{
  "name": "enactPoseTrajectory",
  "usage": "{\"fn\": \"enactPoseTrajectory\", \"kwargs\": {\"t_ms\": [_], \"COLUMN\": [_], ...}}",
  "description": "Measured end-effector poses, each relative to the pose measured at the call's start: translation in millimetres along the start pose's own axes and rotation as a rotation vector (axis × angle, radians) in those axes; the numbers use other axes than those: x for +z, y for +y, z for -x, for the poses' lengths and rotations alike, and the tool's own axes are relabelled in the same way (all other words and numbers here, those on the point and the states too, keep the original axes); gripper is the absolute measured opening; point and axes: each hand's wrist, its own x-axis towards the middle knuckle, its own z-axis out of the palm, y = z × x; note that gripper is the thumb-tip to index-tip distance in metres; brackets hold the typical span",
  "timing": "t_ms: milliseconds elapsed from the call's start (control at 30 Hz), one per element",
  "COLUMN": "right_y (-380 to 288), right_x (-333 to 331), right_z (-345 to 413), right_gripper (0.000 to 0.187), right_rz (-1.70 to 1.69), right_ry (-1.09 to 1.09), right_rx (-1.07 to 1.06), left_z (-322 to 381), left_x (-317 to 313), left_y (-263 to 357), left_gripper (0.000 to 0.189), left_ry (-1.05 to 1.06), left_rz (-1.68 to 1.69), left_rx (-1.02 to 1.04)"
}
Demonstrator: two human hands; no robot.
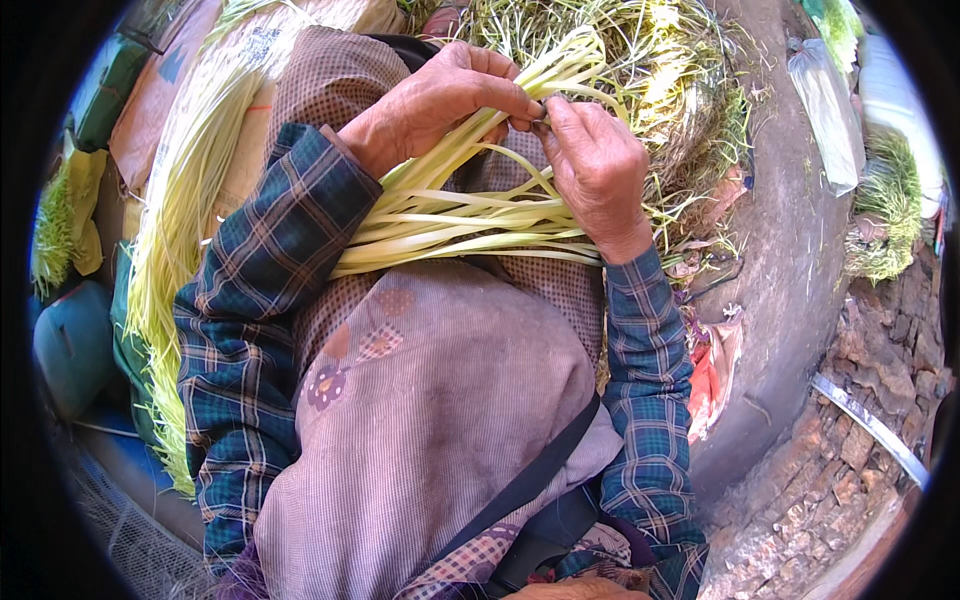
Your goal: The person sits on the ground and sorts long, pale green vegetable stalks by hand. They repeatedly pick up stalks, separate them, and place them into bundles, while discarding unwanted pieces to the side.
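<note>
My left hand point(450, 97) is closed around a bundle of long, flat, pale yellow leaves point(574, 56), which look like blanched chives. The folded or looped end of the bundle sticks out beyond my fingers, towards the top. My right hand point(596, 169) meets my left thumb at the edge of the bundle, its thumb and forefinger pinched together. Exactly which piece lies between those fingertips is hidden. More loose pale leaves point(457, 225) spread across my lap, over a checked cloth point(559, 281), and pass under my right wrist.
A long heap of yellow leaves point(187, 180) drapes down on the left. Dry, tangled trimmings point(675, 112) are piled beyond my right hand. Green-tipped bundles point(885, 202) and a clear plastic bag point(825, 112) lie far right, near rough stones point(862, 427). A green container point(71, 349) stands left.
</note>
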Motion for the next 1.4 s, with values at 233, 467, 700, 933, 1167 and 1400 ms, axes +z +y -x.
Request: {"fn": "enactPoseTrajectory", "kwargs": {"t_ms": [233,467,700,933,1167,1400], "right_y": [22.8,27.8,30.4,42.7,48.1,59.9], "right_x": [-13.1,11.2,4.0,-23.7,-26.3,-19.0], "right_z": [9.9,6.3,8.6,30.9,48.3,55.0], "right_gripper": [0.015,0.036,0.016,0.015,0.017,0.019], "right_rz": [-0.694,-0.796,-0.888,-0.728,-0.664,-0.646], "right_ry": [0.254,0.14,0.104,0.234,0.185,0.114], "right_rx": [0.839,0.684,0.665,0.749,0.767,0.803], "left_z": [4.7,4.7,7.5,6.4,6.5,5.9], "left_x": [-1.5,5.3,3.0,2.1,6.8,-7.6], "left_y": [3.1,8.4,10.3,9.2,6.9,6.1], "left_gripper": [0.007,0.007,0.018,0.025,0.02,0.028], "left_ry": [0.054,-0.028,0.031,0.049,0.155,0.075], "left_rz": [0.098,0.129,0.014,-0.136,-0.239,-0.425], "left_rx": [0.041,0.011,0.002,0.005,0.117,0.107]}}
